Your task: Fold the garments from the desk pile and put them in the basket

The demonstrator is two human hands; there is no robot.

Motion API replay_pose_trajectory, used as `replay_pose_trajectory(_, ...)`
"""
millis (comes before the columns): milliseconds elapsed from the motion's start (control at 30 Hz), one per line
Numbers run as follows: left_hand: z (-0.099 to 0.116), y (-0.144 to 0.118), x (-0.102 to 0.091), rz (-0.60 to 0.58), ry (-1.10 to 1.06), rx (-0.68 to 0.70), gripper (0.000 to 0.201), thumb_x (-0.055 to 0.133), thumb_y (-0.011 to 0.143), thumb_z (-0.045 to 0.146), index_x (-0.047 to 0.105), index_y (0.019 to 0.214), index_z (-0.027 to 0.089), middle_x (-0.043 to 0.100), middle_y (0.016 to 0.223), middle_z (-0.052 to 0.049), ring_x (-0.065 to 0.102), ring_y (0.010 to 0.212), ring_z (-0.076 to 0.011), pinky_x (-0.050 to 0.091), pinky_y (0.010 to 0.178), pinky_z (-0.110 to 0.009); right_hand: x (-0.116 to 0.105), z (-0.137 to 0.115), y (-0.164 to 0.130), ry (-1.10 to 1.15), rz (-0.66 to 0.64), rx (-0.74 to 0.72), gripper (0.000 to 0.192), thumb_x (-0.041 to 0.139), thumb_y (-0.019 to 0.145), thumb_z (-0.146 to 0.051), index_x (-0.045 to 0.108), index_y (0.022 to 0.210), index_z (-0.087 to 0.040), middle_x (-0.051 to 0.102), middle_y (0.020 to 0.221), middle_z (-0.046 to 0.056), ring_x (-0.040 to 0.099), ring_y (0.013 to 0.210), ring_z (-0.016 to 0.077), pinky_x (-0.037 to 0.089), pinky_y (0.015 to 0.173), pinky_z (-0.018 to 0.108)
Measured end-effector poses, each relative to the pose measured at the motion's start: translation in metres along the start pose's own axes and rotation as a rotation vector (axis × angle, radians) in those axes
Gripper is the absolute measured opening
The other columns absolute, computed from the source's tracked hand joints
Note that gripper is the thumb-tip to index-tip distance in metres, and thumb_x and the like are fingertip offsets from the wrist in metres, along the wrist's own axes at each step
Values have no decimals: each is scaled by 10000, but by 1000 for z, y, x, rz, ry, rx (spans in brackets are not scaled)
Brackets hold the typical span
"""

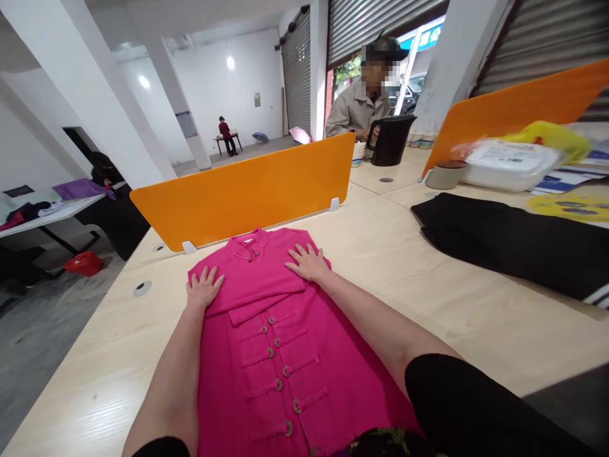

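A bright pink shirt (266, 355) with a stand collar and a row of knotted loops and round buttons lies front up on the table, its collar toward the orange divider. Its sleeves appear folded across the chest. My left hand (203, 291) rests on the shirt's left shoulder area, fingers spread and flat. On the opposite shoulder lies my right hand (308, 263), also flat with its fingers apart. Neither hand grips anything. The shirt's lower end runs out of view near my body.
An orange divider (257, 190) stands just beyond the collar. On the right lie folded black trousers (504, 238), a tape roll (447, 174) and a white plastic box (511, 164). A person (356, 108) sits across, by a black jug (392, 139). The wooden table's (109, 355) edge is left.
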State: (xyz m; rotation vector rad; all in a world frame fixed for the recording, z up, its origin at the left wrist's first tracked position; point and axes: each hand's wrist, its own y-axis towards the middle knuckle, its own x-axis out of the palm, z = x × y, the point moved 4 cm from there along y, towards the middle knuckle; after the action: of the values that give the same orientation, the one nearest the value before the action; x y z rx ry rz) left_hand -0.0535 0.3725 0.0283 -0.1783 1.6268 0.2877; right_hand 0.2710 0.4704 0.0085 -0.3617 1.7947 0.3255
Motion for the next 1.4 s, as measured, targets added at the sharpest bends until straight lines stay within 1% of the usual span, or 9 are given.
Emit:
replay_pose_trajectory(300,10,-7,-16,70,-9,-187,584,243,914,509,390,1422,260,303,1523,-121,270,1372,-385,286,1013,-644,-7,-2,11,-21,-33,4,700,206,895,-668,268,1487,-298,173,1573,43,102,1416,379,110,1058,678)
replay_pose_trajectory(433,25,-58,-27,154,-3,-11,563,244,940,449,386,1423,197,297,1526,-123,287,1375,-331,300,1064,-553,-20,-2,-13,-33,-16,-47,701,279,897,-650,247,1494,-283,164,1573,66,108,1419,369,123,1059,676)
replay_pose_trajectory(567,34,-129,-10,79,48,252,594,294,927,525,320,1458,259,247,1552,-70,187,1421,-318,265,1093,-550,-14,-5,-62,-67,94,-267,727,289,877,-695,249,1491,-308,178,1570,64,89,1425,362,74,1074,666)
replay_pose_trajectory(700,39,-156,2,-17,74,236,617,293,931,522,246,1484,253,207,1563,-63,168,1425,-333,219,1099,-593,0,-8,-86,-102,28,-303,685,264,905,-658,307,1475,-281,255,1546,74,177,1406,365,95,1088,644)
replay_pose_trajectory(867,39,-167,-11,-56,37,189,611,296,939,491,253,1481,213,210,1561,-84,180,1424,-317,227,1100,-588,-13,-6,-107,-118,60,-267,638,320,928,-589,299,1478,-267,265,1540,99,203,1397,362,102,1082,647)
replay_pose_trajectory(1000,40,-220,-16,-4,-27,271,612,320,934,492,279,1472,203,220,1559,-89,173,1431,-283,235,1124,-515,-17,5,-160,-78,55,-355,655,331,919,-608,260,1489,-295,182,1570,53,90,1424,356,12,1097,626)
replay_pose_trajectory(1167,54,-269,-15,-53,-6,331,559,365,925,473,350,1438,253,281,1541,-59,195,1424,-285,163,1143,-527,-11,13,-199,-59,-55,-305,581,355,930,-556,377,1439,-278,235,1555,56,153,1415,336,53,1102,607)
replay_pose_trajectory(1233,49,-282,-24,49,-72,297,507,373,926,449,440,1370,212,370,1492,-91,293,1383,-274,229,1128,-488,-23,18,-214,25,57,-316,515,385,933,-510,488,1358,-238,337,1508,86,266,1376,321,147,1099,583)
replay_pose_trajectory(1400,10,-371,-47,689,-229,-2,219,440,920,324,593,910,167,630,840,-83,592,833,-198,464,770,-315,-66,67,-313,394,717,-172,282,430,940,-367,651,907,-194,654,866,77,610,844,205,480,788,346)
